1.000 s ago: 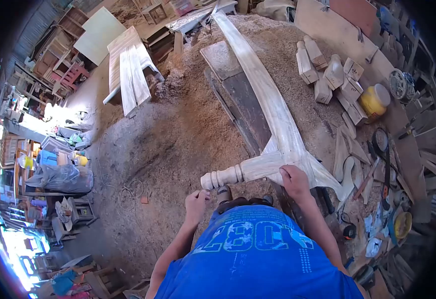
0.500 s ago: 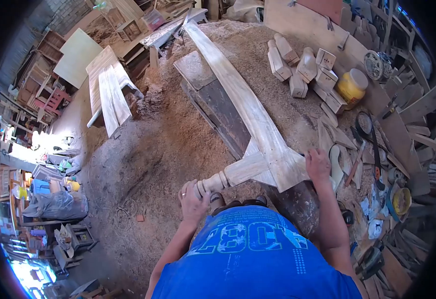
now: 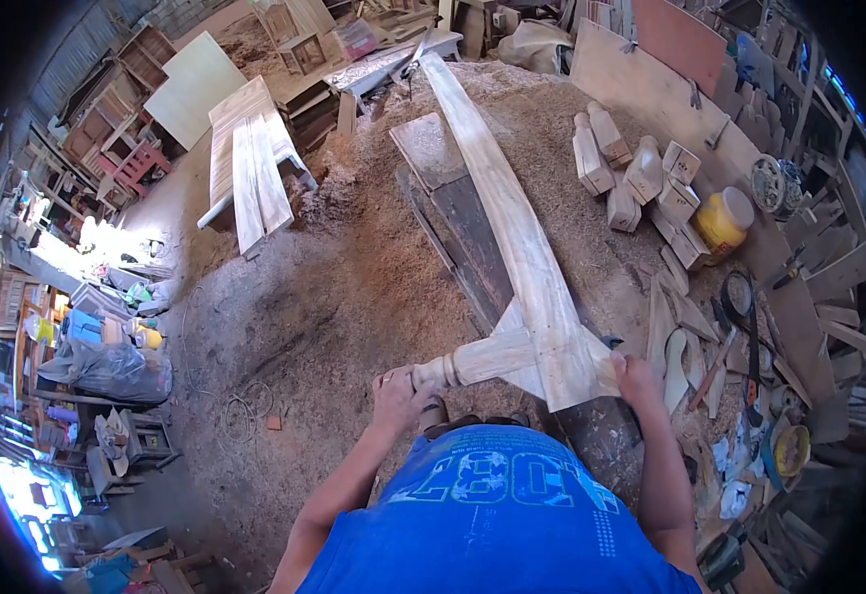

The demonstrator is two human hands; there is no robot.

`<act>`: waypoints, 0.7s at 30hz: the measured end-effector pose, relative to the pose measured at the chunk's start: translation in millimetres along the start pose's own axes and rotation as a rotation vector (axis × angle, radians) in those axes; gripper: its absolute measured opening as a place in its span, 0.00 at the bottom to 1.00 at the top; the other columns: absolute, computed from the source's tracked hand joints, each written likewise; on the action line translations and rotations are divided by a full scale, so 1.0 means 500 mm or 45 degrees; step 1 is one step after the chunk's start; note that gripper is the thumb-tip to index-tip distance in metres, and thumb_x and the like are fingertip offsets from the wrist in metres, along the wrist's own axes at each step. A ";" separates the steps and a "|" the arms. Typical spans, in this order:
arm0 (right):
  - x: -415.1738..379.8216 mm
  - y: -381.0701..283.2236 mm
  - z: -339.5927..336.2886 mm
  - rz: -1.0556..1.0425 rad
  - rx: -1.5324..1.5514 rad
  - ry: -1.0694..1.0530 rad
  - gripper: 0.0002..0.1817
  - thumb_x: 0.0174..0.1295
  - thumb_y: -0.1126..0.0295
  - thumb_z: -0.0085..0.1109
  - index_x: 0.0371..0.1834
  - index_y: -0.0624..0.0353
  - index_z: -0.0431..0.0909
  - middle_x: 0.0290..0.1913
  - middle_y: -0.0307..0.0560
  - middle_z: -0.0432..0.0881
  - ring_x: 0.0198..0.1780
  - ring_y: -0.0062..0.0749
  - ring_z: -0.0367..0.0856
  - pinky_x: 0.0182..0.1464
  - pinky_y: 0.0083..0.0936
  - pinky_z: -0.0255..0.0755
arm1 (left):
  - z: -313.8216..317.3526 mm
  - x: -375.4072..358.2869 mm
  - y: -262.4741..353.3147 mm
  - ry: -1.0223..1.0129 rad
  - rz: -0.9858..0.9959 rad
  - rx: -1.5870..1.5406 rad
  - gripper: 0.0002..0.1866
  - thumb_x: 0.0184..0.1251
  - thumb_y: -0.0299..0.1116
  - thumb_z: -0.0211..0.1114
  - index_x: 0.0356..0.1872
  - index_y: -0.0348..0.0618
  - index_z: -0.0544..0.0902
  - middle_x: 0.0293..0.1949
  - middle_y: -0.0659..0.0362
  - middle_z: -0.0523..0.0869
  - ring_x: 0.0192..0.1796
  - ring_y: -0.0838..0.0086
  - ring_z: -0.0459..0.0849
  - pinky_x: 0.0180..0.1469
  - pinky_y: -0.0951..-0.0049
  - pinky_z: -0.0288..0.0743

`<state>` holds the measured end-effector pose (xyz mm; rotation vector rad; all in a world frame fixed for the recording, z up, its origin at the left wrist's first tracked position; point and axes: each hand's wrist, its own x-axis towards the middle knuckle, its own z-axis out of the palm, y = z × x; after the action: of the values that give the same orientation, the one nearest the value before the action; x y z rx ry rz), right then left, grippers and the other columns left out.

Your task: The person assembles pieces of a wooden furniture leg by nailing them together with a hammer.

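Observation:
A pale wooden furniture piece lies in front of me: a long curved board [image 3: 512, 208] running away from me, with a turned leg [image 3: 490, 358] joined at its near end. My left hand [image 3: 399, 400] is closed round the turned end of that leg, hiding its tip. At the opposite side, my right hand [image 3: 639, 384] grips the end of the board's wide near part, fingers partly hidden. Beneath the board is a dark, worn wooden bench [image 3: 473, 233] dusted with shavings.
Several shaped wooden leg blanks [image 3: 641, 173] lie at the right beside a yellow jar [image 3: 723, 223]. Tools and offcuts, including a band-like loop [image 3: 738, 297], are strewn further right. Another wooden panel piece [image 3: 245, 148] stands at the upper left. Sawdust covers the floor [image 3: 294, 337].
My view has shifted, so most of the scene sits further right and lower. The leg has turned slightly in view with my left hand on its end. My right hand has moved lower along the board's end.

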<state>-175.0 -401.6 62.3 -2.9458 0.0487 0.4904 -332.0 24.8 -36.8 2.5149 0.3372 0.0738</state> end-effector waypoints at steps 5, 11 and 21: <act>-0.069 -0.085 0.043 -0.010 -0.120 0.068 0.31 0.75 0.43 0.44 0.39 0.62 0.84 0.34 0.64 0.87 0.41 0.62 0.87 0.46 0.55 0.78 | 0.024 0.012 -0.025 0.133 -0.062 -0.239 0.24 0.68 0.45 0.67 0.55 0.35 0.82 0.46 0.46 0.88 0.51 0.53 0.86 0.61 0.56 0.71; -0.111 -0.127 0.087 -0.159 -0.135 0.214 0.28 0.74 0.45 0.49 0.32 0.62 0.81 0.29 0.62 0.85 0.32 0.60 0.86 0.35 0.53 0.79 | 0.012 -0.015 0.023 0.082 -0.357 -0.632 0.14 0.74 0.35 0.60 0.40 0.32 0.87 0.33 0.45 0.89 0.39 0.60 0.89 0.44 0.63 0.80; -0.149 -0.206 0.069 -0.043 -0.248 0.099 0.30 0.74 0.42 0.47 0.38 0.63 0.79 0.35 0.62 0.86 0.38 0.60 0.87 0.41 0.53 0.80 | 0.133 -0.077 -0.009 -0.801 -0.795 -1.267 0.19 0.68 0.31 0.63 0.55 0.30 0.84 0.53 0.50 0.88 0.52 0.65 0.86 0.56 0.67 0.77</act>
<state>-250.5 -294.0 69.2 -3.1494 -0.0423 0.3967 -361.5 -18.6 -93.3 1.2802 0.6073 -0.6240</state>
